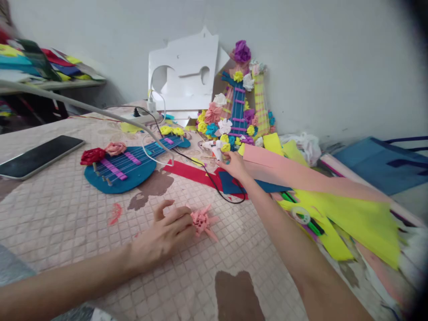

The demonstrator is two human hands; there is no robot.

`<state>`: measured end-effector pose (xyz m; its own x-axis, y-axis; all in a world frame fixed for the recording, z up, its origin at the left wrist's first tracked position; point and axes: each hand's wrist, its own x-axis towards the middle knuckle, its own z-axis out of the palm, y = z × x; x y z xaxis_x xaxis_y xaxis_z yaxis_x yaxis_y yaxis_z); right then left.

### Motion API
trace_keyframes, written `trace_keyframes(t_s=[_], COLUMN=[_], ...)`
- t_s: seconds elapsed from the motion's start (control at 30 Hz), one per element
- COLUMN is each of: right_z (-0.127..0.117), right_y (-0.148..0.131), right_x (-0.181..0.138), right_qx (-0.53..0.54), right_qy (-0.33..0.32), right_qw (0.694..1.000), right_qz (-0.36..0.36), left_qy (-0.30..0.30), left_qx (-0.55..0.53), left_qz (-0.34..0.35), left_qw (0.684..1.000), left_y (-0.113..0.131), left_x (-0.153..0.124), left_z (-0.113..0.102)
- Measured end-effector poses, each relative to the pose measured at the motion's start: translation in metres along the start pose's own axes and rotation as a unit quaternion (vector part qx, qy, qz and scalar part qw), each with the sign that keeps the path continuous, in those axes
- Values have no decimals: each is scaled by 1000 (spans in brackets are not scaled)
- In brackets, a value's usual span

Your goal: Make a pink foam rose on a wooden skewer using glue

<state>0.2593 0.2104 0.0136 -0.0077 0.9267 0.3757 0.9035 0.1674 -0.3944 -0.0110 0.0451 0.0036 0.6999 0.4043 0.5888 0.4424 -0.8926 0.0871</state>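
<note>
Right hand (234, 165), near the center of the frame, has its fingers closed on the handle of a white glue gun (214, 146). Left hand (167, 234), lower and left of center, rests its fingertips on the left side of a pink paper flower (201, 222), which lies on the checked tabletop (187, 285); whether the thumb closes on the flower from the other side cannot be told.

A red strip (190, 174) and a dark blue piece (230, 183) lie just below the glue gun, a black cord (217, 189) looping over the strip. Left of center, a blue guitar-shaped piece (142, 171) carries strings, purple bars, a red flower (92, 156) and a pale pink flower (115, 148). A phone (38, 155) lies at the far left edge.

At right, a long pink sheet (301, 173) stretches toward the edge above a yellow sheet (357, 218), with a roll of tape (301, 216) beside them. A blue bag (384, 160) sits at the right edge. In the upper middle, flower-trimmed guitar shapes (238, 107) stand against the wall beside a cut-out white board (190, 58), with a power strip (144, 118) in front of the board's left side.
</note>
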Motion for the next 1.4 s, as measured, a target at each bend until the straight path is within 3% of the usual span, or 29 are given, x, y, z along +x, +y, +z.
trace_keyframes(t_s=[0.17,0.3,0.43,0.57,0.7,0.77,0.87,1.03,1.4], right_z=[23,6,-40,-90,-114,-118,-118,-115,-106], right_y=[-18,-25,-33,-43,-45,-44,-47,-56,-54], right_x=[32,16,-32,-99,-156,-174,-190,-198,-199], right_qx=[24,43,119,157,139,115,130,155,146], right_qy=[-47,-17,34,-12,-59,-85,-181,-281,-321], right_qw=[998,998,992,987,988,989,973,944,934], right_qz=[20,31,28,43,14,-22,-64,-70,-56], left_qy=[-17,-17,-24,-22,-11,-17,-19,-15,-23], left_qx=[-16,-27,-26,-42,-48,-42,-30,-25,-22], left_qz=[-12,-33,-47,-54,-55,-55,-51,-49,-40], left_qw=[1000,999,998,997,997,997,998,998,999], left_y=[-3,-4,-4,-4,-5,-4,-3,-3,-5], left_x=[-3,-4,-3,-2,-2,-2,-2,-1,0], left_z=[0,0,-1,-1,0,-1,-1,-2,-4])
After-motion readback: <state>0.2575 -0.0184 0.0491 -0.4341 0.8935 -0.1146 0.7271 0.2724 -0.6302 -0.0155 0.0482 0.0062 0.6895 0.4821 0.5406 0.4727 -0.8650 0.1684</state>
